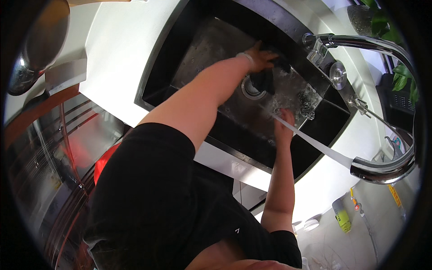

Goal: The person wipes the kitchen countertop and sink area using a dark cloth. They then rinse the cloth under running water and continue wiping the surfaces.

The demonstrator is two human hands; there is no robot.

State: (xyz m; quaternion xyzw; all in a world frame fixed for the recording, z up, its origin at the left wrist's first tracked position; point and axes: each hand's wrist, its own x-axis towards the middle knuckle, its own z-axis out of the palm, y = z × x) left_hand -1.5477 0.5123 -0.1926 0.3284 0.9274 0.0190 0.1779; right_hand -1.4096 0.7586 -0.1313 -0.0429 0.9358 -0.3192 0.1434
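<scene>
A dark sink (pixel 229 118) lies before me, with water running from a chrome faucet (pixel 381 172) into it. My left hand (pixel 260 60), a pale band at its wrist, has its fingers spread at a black, cloth-like item (pixel 262 81). That item partly covers the round metal drain (pixel 251 89). Beside the water stream, low in the basin, is my right hand (pixel 285 126); splashing water and blur obscure its fingertips, and whether it holds anything cannot be told. A glittering rough patch (pixel 306 103), water or a scourer, shows to the right of the drain.
White countertop (pixel 114 50) surrounds the sink. A soap-dispenser-like chrome fitting (pixel 337 75) and a slim second tap (pixel 361 104) stand at its far edge. Green plants (pixel 401 77) and a black perforated basket (pixel 393 101) are at right. A large metal vessel (pixel 47 44) stands at upper left.
</scene>
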